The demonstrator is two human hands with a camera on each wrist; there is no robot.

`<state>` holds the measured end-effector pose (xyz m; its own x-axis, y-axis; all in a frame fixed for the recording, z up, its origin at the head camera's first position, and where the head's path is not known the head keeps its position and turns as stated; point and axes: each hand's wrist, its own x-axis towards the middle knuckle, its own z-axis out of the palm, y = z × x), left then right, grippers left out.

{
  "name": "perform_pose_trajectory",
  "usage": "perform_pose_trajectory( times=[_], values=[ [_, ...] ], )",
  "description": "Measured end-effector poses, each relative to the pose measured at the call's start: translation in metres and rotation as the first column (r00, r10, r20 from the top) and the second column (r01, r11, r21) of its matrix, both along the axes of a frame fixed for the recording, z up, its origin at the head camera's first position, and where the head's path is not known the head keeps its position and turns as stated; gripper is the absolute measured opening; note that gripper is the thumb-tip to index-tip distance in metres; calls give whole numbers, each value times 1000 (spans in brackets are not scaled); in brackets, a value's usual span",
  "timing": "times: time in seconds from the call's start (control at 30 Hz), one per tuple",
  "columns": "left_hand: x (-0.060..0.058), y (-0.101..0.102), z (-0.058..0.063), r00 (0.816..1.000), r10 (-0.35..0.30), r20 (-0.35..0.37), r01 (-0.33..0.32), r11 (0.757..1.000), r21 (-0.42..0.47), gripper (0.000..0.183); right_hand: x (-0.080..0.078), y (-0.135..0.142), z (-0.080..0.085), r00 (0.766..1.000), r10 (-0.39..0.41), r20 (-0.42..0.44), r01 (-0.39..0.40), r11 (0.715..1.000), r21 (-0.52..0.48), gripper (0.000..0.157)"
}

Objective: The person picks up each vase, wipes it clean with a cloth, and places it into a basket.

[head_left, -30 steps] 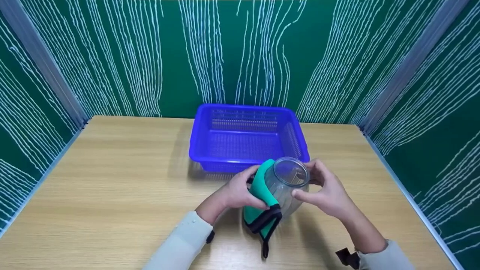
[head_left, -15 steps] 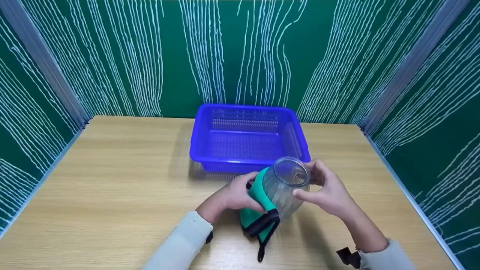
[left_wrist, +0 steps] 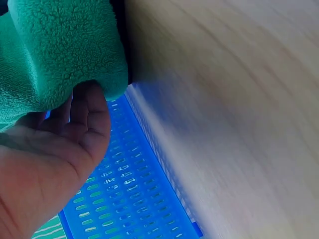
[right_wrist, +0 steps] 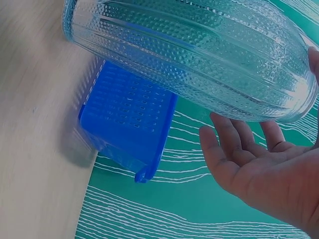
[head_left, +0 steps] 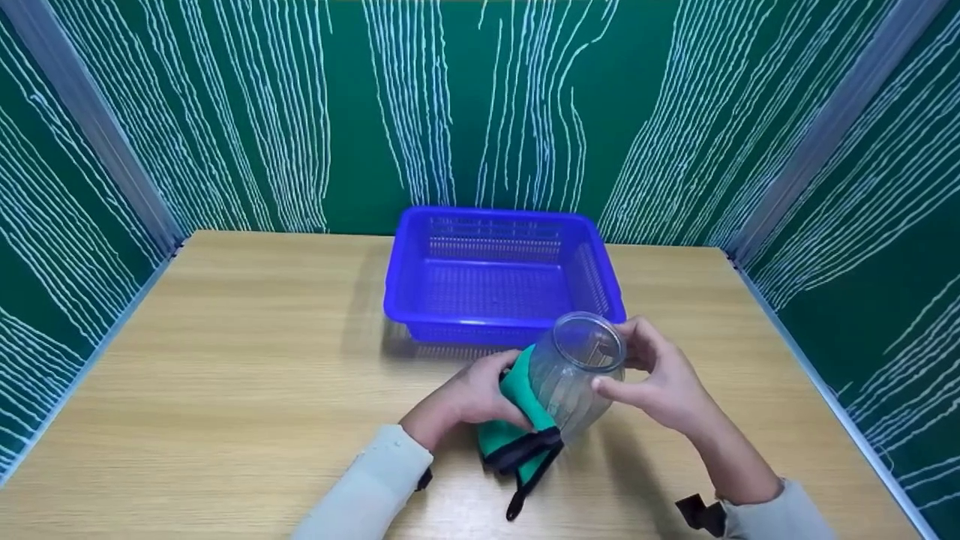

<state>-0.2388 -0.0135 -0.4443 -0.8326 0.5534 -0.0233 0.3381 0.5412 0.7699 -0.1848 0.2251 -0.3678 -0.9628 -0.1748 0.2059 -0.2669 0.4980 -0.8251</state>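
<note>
A clear glass vase [head_left: 571, 394], ribbed and dotted with small bumps in the right wrist view [right_wrist: 199, 59], is held tilted over the table with its round mouth up. My right hand [head_left: 664, 386] grips it near the mouth, thumb in front and fingers behind. Against its left side my left hand [head_left: 480, 390] holds a green cleaning cloth [head_left: 517, 386] with black edging and a black hanging loop. The cloth [left_wrist: 70, 50] looks fluffy in the left wrist view, where curled fingers reach beneath it. Part of the left fingers is hidden by the cloth.
Just behind the vase stands a blue plastic basket [head_left: 506, 322] with slotted sides. The wooden table [head_left: 262, 360] is enclosed by green walls [head_left: 360, 112] with white wavy lines. Black straps [head_left: 701, 516] hang at the wrists.
My left hand and the cloth have slid a little down the vase's side, and the hanging loop has swung leftward. My right hand keeps its grip on the vase, which has barely moved.
</note>
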Motion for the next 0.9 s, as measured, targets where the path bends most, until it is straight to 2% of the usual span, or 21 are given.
perform_pose_trajectory(
  times=[0.2, 0.33, 0.53, 0.7, 0.9],
  values=[
    [0, 2, -4, 999, 10, -39, -14, 995, -102, 87, 1, -1, -2, 1000, 0, -9, 0, 1000, -17, 52],
    [1, 2, -6, 999, 13, -47, -19, 991, -134, 84, 1, -2, -2, 1000, -8, -10, 8, 1000, -10, 51],
    [1, 4, -7, 995, 10, -100, -28, 983, -181, 78, 1, -2, -2, 1000, -10, -6, 10, 1000, -5, 52],
    [0, 3, -8, 993, 4, -118, -24, 985, -170, 75, -1, -1, -3, 1000, -5, -6, 6, 1000, 13, 52],
    [-2, 0, -8, 995, -10, -102, -3, 993, -121, 82, -2, 0, -1, 1000, 4, 0, -4, 999, 33, 53]
  ],
)
